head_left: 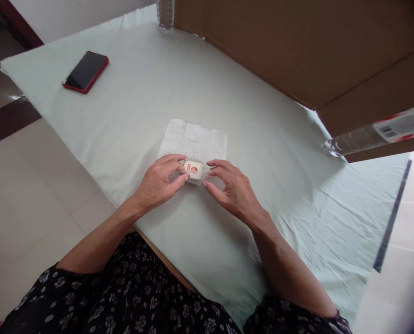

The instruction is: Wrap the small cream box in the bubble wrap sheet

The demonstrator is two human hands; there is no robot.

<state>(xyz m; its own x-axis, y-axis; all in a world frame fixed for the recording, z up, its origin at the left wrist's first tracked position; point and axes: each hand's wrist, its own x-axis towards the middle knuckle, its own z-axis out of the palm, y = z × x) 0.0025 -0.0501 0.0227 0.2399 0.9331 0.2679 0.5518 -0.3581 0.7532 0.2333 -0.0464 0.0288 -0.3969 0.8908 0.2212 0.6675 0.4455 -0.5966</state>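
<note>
A small cream-coloured box with red print (189, 166) lies at the near edge of a crinkled, whitish sheet of bubble wrap (196, 137). The near end of the wrap is folded up, and a see-through flap covers the lower part of the box. Left of the box, my left hand (162, 182) has its thumb and fingers curled round the flap's left end. On the other side, my right hand (232, 189) curves in with thumb and fingertips at the flap's right end. The exact contact of the right fingertips is hard to make out.
A phone in a red case (86, 72) lies at the table's far left. A large brown cardboard box (279, 41) stands at the back right. One clear bottle (165, 15) is by its left end, another clear bottle with a label (359, 139) by its right. Pale green cloth (130, 102) covers the table.
</note>
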